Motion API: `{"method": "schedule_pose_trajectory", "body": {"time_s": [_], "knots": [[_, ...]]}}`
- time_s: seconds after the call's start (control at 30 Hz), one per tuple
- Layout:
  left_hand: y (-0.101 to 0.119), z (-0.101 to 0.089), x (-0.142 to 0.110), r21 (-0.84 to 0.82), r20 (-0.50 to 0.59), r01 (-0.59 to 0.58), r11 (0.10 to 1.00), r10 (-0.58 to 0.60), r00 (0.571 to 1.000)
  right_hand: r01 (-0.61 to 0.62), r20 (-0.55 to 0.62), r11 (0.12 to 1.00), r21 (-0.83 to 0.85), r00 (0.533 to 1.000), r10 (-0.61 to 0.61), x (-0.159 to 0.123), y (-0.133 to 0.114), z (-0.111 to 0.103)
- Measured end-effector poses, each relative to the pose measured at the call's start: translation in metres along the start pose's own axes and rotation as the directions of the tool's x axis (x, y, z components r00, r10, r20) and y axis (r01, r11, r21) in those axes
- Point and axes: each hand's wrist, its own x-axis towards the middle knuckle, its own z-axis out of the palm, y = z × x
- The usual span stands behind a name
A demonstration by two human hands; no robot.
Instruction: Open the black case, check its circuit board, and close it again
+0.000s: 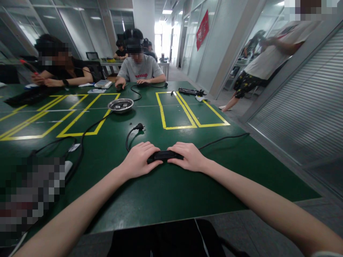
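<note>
A black power adapter (166, 154) is held level between both my hands, just over the green table. My left hand (140, 159) grips its left end, thumb on the near side and fingers over the far side. Around its right end my right hand (189, 156) is closed the same way. The ends of the adapter are hidden under my fingers. From the left side a black cord curls up to a mains plug (139, 127), whose prongs point right. Another black cable (225, 140) runs off to the right from behind my right hand.
Yellow tape rectangles (179, 127) mark the green table (171, 196). A steel bowl (120, 110) holds small metal parts. Further off lies a folded black tripod-like item (191, 91). Cables lie at left beside a blurred object (32, 192). People sit across; one person (270, 53) stands right.
</note>
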Motion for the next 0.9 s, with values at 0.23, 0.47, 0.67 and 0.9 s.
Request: {"method": "schedule_pose_trajectory", "body": {"time_s": [0.23,0.47,0.67,0.9], "knots": [[0.003,-0.003,0.001,-0.024,0.096,0.026,0.999,-0.023,0.995,0.088,0.043,0.989,0.118,0.995,-0.093,-0.001,-0.003,0.001],[0.007,-0.002,0.002,0.015,0.161,0.085,0.996,-0.087,0.983,0.115,0.077,0.991,0.075,0.99,-0.121,0.001,-0.001,0.003],[0.004,0.003,0.001,-0.02,0.204,0.144,0.989,-0.137,0.969,0.189,0.149,0.982,0.011,0.971,-0.189,0.003,-0.009,0.002],[0.0,0.004,0.0,0.033,0.016,0.088,0.996,-0.089,0.996,-0.029,0.062,0.99,-0.136,0.997,0.038,-0.005,0.028,-0.013]]}}
